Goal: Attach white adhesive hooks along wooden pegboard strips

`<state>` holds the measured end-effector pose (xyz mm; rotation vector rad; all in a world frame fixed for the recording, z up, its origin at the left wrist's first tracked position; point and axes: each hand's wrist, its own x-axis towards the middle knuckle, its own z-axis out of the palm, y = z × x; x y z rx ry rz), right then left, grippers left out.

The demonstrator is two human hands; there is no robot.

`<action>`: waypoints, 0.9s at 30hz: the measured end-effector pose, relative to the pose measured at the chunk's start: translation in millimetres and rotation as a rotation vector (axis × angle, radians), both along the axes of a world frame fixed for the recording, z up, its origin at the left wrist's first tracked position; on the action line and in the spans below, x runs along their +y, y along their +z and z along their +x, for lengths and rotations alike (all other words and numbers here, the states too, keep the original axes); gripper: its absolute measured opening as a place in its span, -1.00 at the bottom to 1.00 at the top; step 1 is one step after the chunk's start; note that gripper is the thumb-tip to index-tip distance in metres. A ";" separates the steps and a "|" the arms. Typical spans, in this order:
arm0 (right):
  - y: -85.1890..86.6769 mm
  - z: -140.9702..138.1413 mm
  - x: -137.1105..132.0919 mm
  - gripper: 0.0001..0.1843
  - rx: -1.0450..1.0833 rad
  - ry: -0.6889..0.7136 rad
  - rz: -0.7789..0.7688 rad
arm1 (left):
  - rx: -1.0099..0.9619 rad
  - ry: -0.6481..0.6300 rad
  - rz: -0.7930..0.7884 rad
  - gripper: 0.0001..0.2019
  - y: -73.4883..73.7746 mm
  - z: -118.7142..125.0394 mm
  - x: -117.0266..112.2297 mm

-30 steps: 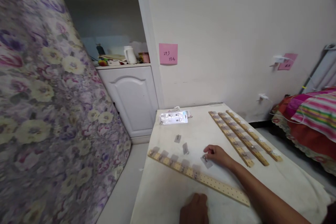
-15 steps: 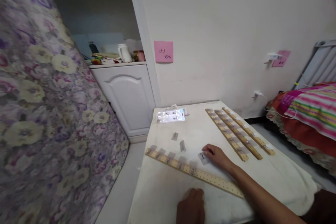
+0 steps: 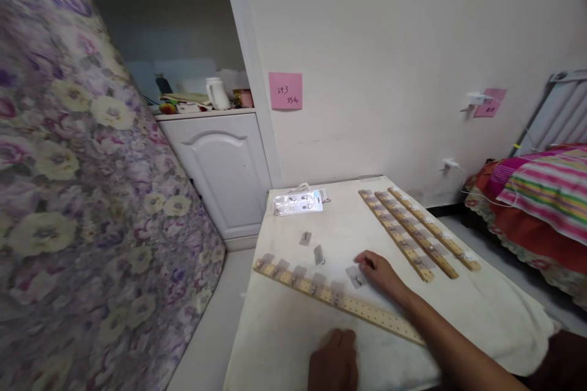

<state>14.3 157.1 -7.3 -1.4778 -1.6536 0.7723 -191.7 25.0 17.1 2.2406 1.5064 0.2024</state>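
- While the right hand (image 3: pixel 380 272) lies on the white table (image 3: pixel 463 308) in the head view, its fingertips touch a small clear hook (image 3: pixel 354 277) just above the long wooden strip (image 3: pixel 342 302). I cannot tell whether they pinch it.
- The left hand (image 3: pixel 334 363) rests below the strip, and its fingers are mostly hidden.

Head camera, forward-down over table (image 3: pixel 458 299)

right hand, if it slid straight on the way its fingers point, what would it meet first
Probably the clear hook lying just off the fingertips of the right hand; beyond that, another loose hook. Whether they touch is unclear.
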 end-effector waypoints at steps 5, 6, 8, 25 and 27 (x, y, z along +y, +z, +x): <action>5.6 1.2 4.4 -0.71 -0.168 0.106 -0.061 | -0.007 -0.007 -0.011 -0.62 2.2 -0.4 0.4; 6.3 1.7 5.5 -0.73 -0.181 0.119 -0.070 | 0.000 -0.008 -0.012 -0.62 2.3 -0.5 0.6; 6.7 2.1 7.2 -0.76 -0.177 0.132 -0.073 | 0.013 -0.010 -0.008 -0.63 1.7 -0.6 0.9; 15.1 28.7 -18.8 -0.78 0.435 0.200 -0.336 | -0.041 -0.052 0.118 -0.58 -4.7 4.7 -1.6; 17.3 26.2 -28.9 -0.77 0.512 0.270 -0.384 | -0.019 -0.036 0.127 -0.57 -6.1 6.5 -2.2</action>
